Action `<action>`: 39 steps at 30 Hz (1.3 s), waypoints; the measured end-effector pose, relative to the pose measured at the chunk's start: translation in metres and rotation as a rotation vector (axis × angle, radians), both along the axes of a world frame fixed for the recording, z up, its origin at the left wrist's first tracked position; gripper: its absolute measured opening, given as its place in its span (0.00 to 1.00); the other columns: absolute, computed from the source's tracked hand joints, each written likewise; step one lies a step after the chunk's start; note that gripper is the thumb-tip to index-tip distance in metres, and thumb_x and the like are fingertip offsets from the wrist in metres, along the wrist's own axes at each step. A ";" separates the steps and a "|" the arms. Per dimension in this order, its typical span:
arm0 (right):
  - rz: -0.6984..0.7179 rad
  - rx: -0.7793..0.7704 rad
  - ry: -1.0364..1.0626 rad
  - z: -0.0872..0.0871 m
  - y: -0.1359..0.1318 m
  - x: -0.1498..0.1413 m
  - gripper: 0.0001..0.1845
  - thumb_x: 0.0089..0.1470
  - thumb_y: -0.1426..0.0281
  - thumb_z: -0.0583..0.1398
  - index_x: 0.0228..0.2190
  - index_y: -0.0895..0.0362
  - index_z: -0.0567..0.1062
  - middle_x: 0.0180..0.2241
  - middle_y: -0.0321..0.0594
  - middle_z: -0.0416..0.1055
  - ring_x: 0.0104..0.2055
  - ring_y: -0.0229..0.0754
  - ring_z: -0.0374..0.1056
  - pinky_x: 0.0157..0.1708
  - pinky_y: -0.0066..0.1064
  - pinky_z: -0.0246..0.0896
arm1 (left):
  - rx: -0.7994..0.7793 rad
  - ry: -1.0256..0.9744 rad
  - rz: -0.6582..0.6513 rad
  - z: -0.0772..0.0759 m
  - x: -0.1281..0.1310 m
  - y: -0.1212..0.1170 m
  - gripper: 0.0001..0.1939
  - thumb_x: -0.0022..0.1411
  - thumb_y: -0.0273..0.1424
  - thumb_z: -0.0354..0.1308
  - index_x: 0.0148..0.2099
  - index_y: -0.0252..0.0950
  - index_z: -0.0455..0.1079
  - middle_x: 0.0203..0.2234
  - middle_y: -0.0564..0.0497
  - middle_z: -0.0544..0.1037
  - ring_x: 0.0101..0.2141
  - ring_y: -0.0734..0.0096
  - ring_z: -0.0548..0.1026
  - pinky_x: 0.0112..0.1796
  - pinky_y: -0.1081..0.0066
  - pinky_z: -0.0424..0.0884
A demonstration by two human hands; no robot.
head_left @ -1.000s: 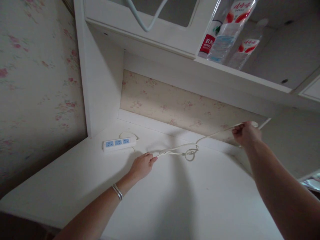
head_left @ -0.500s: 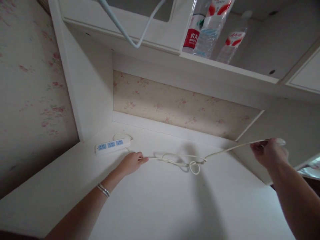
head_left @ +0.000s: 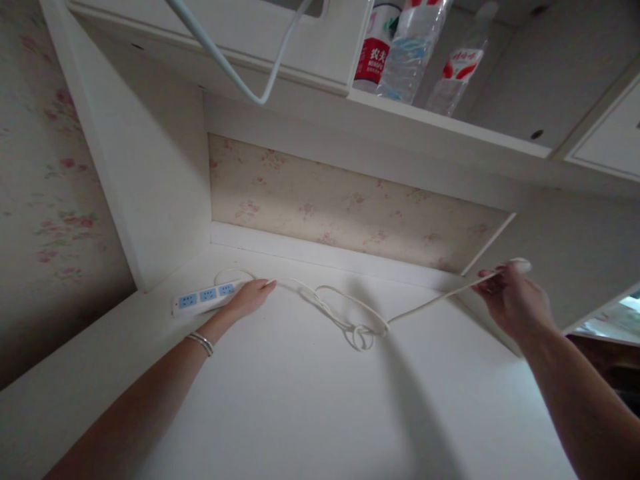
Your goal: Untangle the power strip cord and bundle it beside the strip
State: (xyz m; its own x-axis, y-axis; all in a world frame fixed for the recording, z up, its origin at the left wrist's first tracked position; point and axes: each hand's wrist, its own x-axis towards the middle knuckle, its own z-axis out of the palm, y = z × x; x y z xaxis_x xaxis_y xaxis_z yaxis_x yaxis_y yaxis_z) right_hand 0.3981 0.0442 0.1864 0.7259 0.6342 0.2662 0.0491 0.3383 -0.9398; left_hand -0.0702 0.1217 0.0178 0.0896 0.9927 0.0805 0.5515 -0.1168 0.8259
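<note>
A white power strip point(head_left: 203, 296) with blue sockets lies at the back left of a white desk point(head_left: 310, 400). Its white cord point(head_left: 345, 313) runs right across the desk and is tangled in a loose knot point(head_left: 361, 333) near the middle. My left hand point(head_left: 249, 297) rests at the strip's right end, fingers closed on the cord there. My right hand point(head_left: 510, 300) is raised at the right, pinching the far end of the cord near its plug point(head_left: 520, 265). Between knot and right hand the cord hangs off the desk.
A white shelf point(head_left: 450, 130) above the desk carries three plastic water bottles point(head_left: 413, 50). A pale cable loop point(head_left: 240, 73) hangs from the upper cabinet. Floral wallpaper point(head_left: 350, 207) backs the alcove, and a white side panel point(head_left: 150, 187) closes it on the left.
My left hand slid left along the cord to the power strip's end. The cord went slack and its knot dropped onto the desk. My right hand moved right, then eased lower.
</note>
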 end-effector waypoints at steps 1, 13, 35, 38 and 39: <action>0.138 0.015 -0.013 -0.003 -0.001 -0.015 0.11 0.57 0.66 0.56 0.24 0.56 0.69 0.23 0.40 0.69 0.20 0.34 0.65 0.21 0.24 0.66 | -0.037 -0.060 0.004 0.002 0.003 0.004 0.18 0.57 0.44 0.46 0.24 0.36 0.60 0.16 0.54 0.64 0.18 0.74 0.61 0.21 0.73 0.53; 0.953 -0.013 -0.154 -0.032 0.017 -0.248 0.18 0.49 0.57 0.61 0.31 0.54 0.60 0.33 0.35 0.71 0.28 0.36 0.72 0.26 0.27 0.69 | -0.216 -0.591 -0.191 0.037 0.028 -0.022 0.31 0.57 0.53 0.45 0.48 0.33 0.67 0.32 0.49 0.72 0.17 0.83 0.55 0.18 0.76 0.47; 0.743 -0.491 -0.431 -0.082 0.119 -0.274 0.10 0.49 0.68 0.60 0.35 0.56 0.68 0.22 0.35 0.72 0.20 0.34 0.66 0.21 0.25 0.62 | 0.238 -0.060 -0.100 0.011 0.065 -0.066 0.09 0.56 0.33 0.56 0.39 0.37 0.65 0.32 0.50 0.75 0.33 0.67 0.73 0.35 0.72 0.64; 0.851 -0.626 -0.562 -0.085 0.118 -0.253 0.09 0.45 0.66 0.62 0.22 0.60 0.72 0.16 0.37 0.69 0.17 0.34 0.61 0.20 0.26 0.55 | 0.278 -0.024 -0.084 0.013 0.066 -0.068 0.10 0.61 0.39 0.51 0.37 0.38 0.65 0.30 0.50 0.75 0.31 0.67 0.73 0.32 0.72 0.63; 0.892 -0.655 -0.597 -0.084 0.116 -0.248 0.12 0.46 0.64 0.62 0.20 0.60 0.72 0.16 0.37 0.68 0.17 0.33 0.59 0.20 0.26 0.54 | 0.286 -0.037 -0.059 0.013 0.066 -0.067 0.11 0.62 0.40 0.49 0.38 0.38 0.65 0.28 0.50 0.75 0.30 0.68 0.73 0.31 0.73 0.63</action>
